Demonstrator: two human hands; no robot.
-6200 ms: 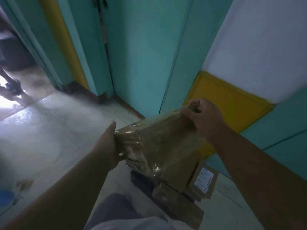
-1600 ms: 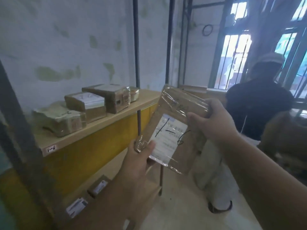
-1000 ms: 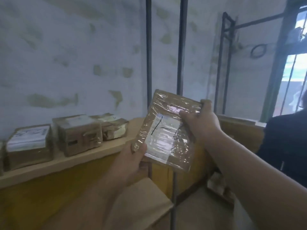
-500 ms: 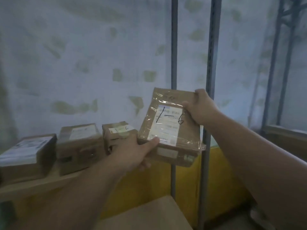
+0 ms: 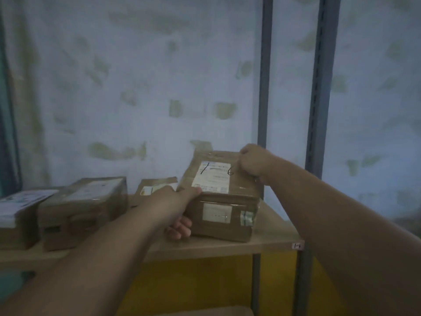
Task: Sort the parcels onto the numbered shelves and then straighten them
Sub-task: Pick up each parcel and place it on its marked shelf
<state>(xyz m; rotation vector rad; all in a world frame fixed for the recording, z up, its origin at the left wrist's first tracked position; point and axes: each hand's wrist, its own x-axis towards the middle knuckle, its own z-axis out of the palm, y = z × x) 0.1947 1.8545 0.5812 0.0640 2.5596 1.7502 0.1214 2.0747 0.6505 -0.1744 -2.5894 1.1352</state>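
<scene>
There, the brown parcel (image 5: 224, 197) marked "1-6" sat on the wooden shelf (image 5: 271, 238), near the shelf's right end, just above its small number tag (image 5: 297, 246). The left hand (image 5: 176, 207) gripped its near-left corner, thumb on top, while the right hand (image 5: 252, 161) pinched its far-right corner. Left of it along the shelf stood three more taped boxes (image 5: 84, 208).

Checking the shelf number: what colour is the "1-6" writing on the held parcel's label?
Black, on the white label, in the head view.
</scene>
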